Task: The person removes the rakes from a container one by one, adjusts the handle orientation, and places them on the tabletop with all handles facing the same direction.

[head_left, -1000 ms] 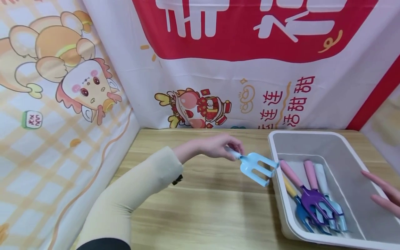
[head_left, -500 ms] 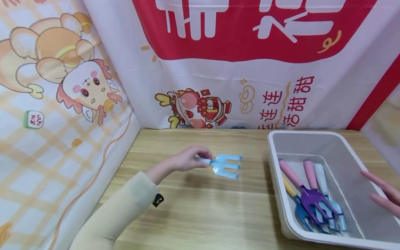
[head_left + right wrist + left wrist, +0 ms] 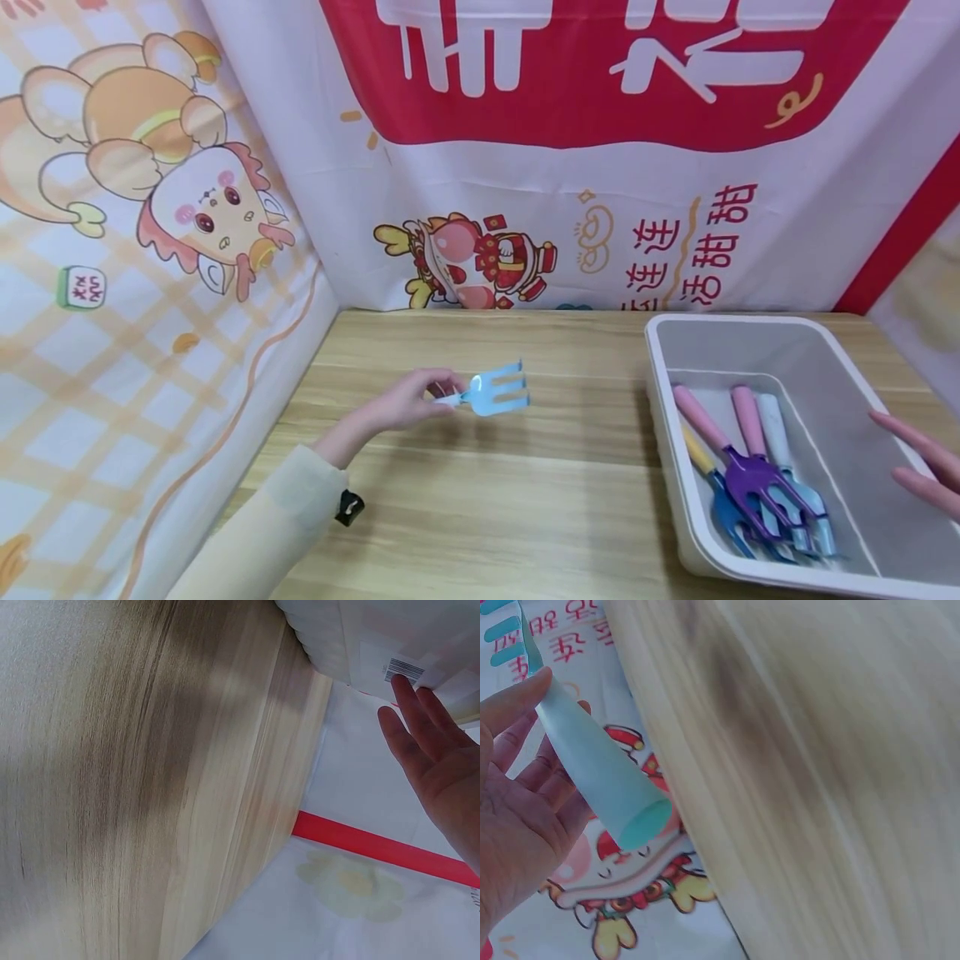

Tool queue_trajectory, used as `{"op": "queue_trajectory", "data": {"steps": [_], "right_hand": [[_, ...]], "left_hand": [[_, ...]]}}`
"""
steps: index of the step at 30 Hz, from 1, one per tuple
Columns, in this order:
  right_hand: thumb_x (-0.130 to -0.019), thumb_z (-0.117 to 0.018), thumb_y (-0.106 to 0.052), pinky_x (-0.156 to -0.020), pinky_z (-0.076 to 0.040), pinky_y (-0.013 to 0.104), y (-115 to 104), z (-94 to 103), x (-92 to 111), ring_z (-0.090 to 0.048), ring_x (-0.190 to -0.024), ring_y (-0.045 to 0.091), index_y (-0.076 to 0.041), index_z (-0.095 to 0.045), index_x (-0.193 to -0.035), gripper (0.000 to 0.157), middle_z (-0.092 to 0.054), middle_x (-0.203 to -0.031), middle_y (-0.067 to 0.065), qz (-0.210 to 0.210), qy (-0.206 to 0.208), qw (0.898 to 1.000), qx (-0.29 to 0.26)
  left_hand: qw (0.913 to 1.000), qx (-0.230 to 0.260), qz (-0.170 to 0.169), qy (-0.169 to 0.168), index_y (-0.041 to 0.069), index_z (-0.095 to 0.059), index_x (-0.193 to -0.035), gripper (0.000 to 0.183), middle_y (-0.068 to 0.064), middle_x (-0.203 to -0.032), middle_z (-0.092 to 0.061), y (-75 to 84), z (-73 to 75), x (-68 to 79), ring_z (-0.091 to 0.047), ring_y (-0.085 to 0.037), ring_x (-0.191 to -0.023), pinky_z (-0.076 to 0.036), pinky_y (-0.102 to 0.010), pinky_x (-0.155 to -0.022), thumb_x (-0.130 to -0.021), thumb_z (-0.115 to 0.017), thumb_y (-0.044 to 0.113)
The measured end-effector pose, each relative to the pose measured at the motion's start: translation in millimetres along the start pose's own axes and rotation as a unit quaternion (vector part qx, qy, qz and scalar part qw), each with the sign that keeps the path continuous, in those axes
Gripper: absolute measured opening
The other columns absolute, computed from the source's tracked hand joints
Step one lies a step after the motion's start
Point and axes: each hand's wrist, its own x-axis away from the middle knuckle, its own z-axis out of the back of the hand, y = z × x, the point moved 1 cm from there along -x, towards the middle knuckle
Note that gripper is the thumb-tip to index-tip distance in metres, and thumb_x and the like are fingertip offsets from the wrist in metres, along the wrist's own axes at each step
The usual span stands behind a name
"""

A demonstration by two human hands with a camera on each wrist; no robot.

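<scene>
Over the wooden table, my left hand [image 3: 408, 402] pinches a light blue garden hand fork [image 3: 498, 392] by its pale handle, tines pointing right. In the left wrist view, thumb and fingers grip the neck end of the tapered handle [image 3: 600, 765], whose open end faces the camera. A grey plastic bin [image 3: 731, 342] stands at the right. Inside lie several hand forks, among them a purple one [image 3: 753, 479] with a pink handle and a dark blue one [image 3: 727, 512] with a yellow handle. My right hand [image 3: 446, 761], fingers extended, is at the bin's outer side; contact is unclear.
The wood-grain table [image 3: 487, 517] stretches left of the bin. Printed cloth [image 3: 592, 217] hangs along the back, and another patterned sheet [image 3: 97, 375] borders the left side. A barcode label [image 3: 403, 671] is on the bin's side.
My left hand has carried the light blue hand fork leftward and slightly lower, away from the bin's rim. The right hand and the forks in the bin look unmoved.
</scene>
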Motion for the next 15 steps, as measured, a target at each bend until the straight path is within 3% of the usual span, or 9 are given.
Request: {"op": "queue_trajectory", "data": {"steps": [1, 3, 6, 8, 9, 13, 15], "right_hand": [[-0.101, -0.047, -0.005, -0.055, -0.054, 0.028, 0.3, 0.3, 0.4, -0.048, -0.085, -0.015, -0.037, -0.011, -0.155, 0.073, -0.03, -0.127, -0.03, 0.01, 0.007, 1.0, -0.006], [-0.101, -0.047, -0.007, -0.056, -0.052, 0.024, -0.5, 1.5, 0.7, -0.042, -0.087, -0.02, -0.037, -0.01, -0.155, 0.072, -0.025, -0.136, -0.033, 0.007, 0.004, 1.0, 0.004], [-0.103, -0.045, -0.016, -0.059, -0.051, 0.023, -4.2, 4.1, 1.2, -0.035, -0.088, -0.024, -0.039, -0.003, -0.154, 0.07, -0.01, -0.161, 0.002, -0.024, -0.023, 0.999, 0.028], [-0.104, -0.044, -0.023, -0.06, -0.053, 0.026, -7.1, 5.9, 1.0, -0.042, -0.089, -0.019, -0.041, 0.003, -0.153, 0.07, -0.004, -0.154, 0.033, -0.048, -0.043, 0.997, 0.04], [-0.104, -0.043, -0.022, -0.06, -0.054, 0.028, -8.0, 6.2, 1.1, -0.044, -0.089, -0.017, -0.04, 0.003, -0.153, 0.07, -0.008, -0.149, 0.04, -0.052, -0.046, 0.997, 0.037], [-0.104, -0.044, -0.025, -0.06, -0.054, 0.03, -7.6, 7.9, 1.6, -0.052, -0.088, -0.009, -0.039, 0.004, -0.153, 0.07, -0.009, -0.148, 0.04, -0.059, -0.048, 0.996, 0.044], [-0.104, -0.044, -0.025, -0.06, -0.053, 0.027, -4.3, 8.0, 2.0, -0.043, -0.087, -0.018, -0.038, 0.003, -0.154, 0.07, -0.006, -0.151, 0.038, -0.057, -0.046, 0.996, 0.044]], "left_hand": [[1.0, -0.001, 0.0, 0.006, 0.007, -0.066, -0.107, 0.022, 0.0, -0.095, -0.064, -3.2, 0.1, 1.7, -0.058, -0.018, -0.09, -0.05, -0.041, -0.085, -0.087, -0.07, 0.0], [0.9997, -0.001, 0.009, 0.023, 0.007, -0.066, -0.107, 0.022, -0.001, -0.095, -0.064, -10.9, 0.5, 5.0, -0.058, -0.019, -0.09, -0.05, -0.04, -0.084, -0.086, -0.07, 0.0], [0.9979, 0.0, 0.039, 0.051, 0.006, -0.066, -0.107, 0.023, -0.003, -0.095, -0.064, -23.9, 0.4, 10.6, -0.058, -0.019, -0.088, -0.05, -0.036, -0.081, -0.085, -0.071, 0.0], [0.9957, 0.002, 0.059, 0.072, 0.004, -0.066, -0.108, 0.024, -0.004, -0.094, -0.064, -33.3, -0.3, 14.2, -0.058, -0.019, -0.087, -0.05, -0.034, -0.079, -0.084, -0.071, 0.0], [0.9942, 0.005, 0.07, 0.082, 0.004, -0.066, -0.108, 0.024, -0.005, -0.094, -0.064, -37.5, -0.9, 15.6, -0.058, -0.02, -0.086, -0.05, -0.032, -0.078, -0.084, -0.071, -0.001], [0.989, 0.012, 0.095, 0.112, -0.001, -0.065, -0.107, 0.024, -0.007, -0.092, -0.064, -51.8, -3.0, 20.8, -0.059, -0.021, -0.085, -0.051, -0.032, -0.076, -0.083, -0.071, -0.002], [0.9865, 0.013, 0.108, 0.123, -0.001, -0.065, -0.107, 0.024, -0.007, -0.091, -0.064, -57.2, -4.1, 22.4, -0.059, -0.021, -0.084, -0.051, -0.032, -0.076, -0.083, -0.071, -0.002]]}}
